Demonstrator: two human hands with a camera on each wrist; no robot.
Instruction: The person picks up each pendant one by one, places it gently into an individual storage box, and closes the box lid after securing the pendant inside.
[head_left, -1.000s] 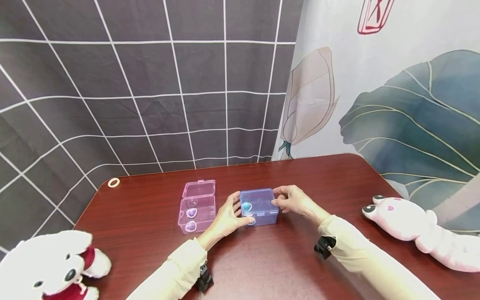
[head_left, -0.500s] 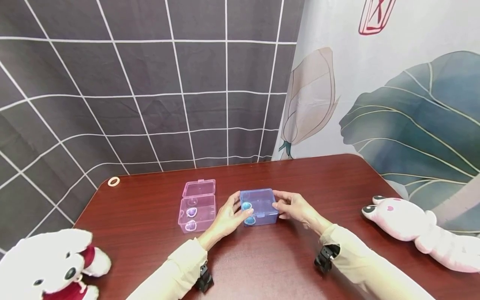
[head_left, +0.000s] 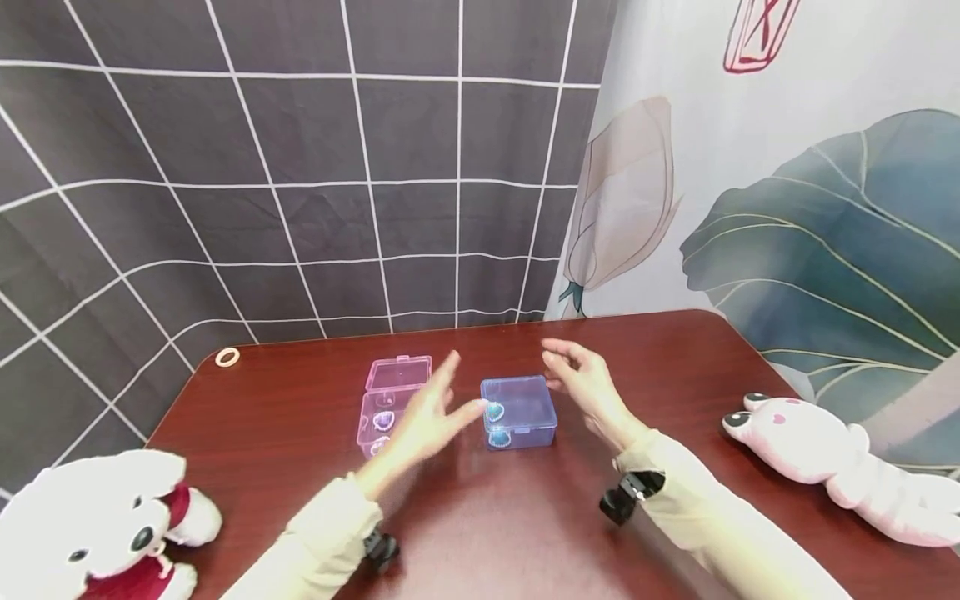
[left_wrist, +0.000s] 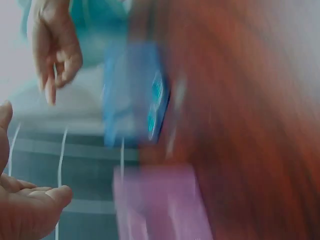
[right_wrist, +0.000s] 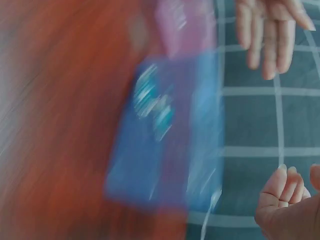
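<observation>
A clear blue box [head_left: 528,403] stands on the table with its lid down. A blue shell-like ornament [head_left: 498,437] with a beaded white edge shows through its front wall, and blue shows through the lid too. My left hand [head_left: 422,423] hovers left of the blue box with fingers spread, holding nothing. It partly hides a pink box [head_left: 367,429] whose lid stands open behind it; a purple beaded ornament [head_left: 384,421] lies inside. My right hand [head_left: 591,388], raised at the blue box's right back corner, has loosely bent fingers and is also bare. Both boxes are blurred in the wrist views.
A white plush dog [head_left: 112,529] sits at the left front. On the right lies a pink plush caterpillar [head_left: 832,454]. A pale ring [head_left: 227,357] lies at the far left corner of the table [head_left: 622,342], by the grey checked curtain [head_left: 300,208].
Both hands have let go of the blue box and lifted off. The left hand has moved left across the pink box; the right has risen up and back. The blue box has stayed put.
</observation>
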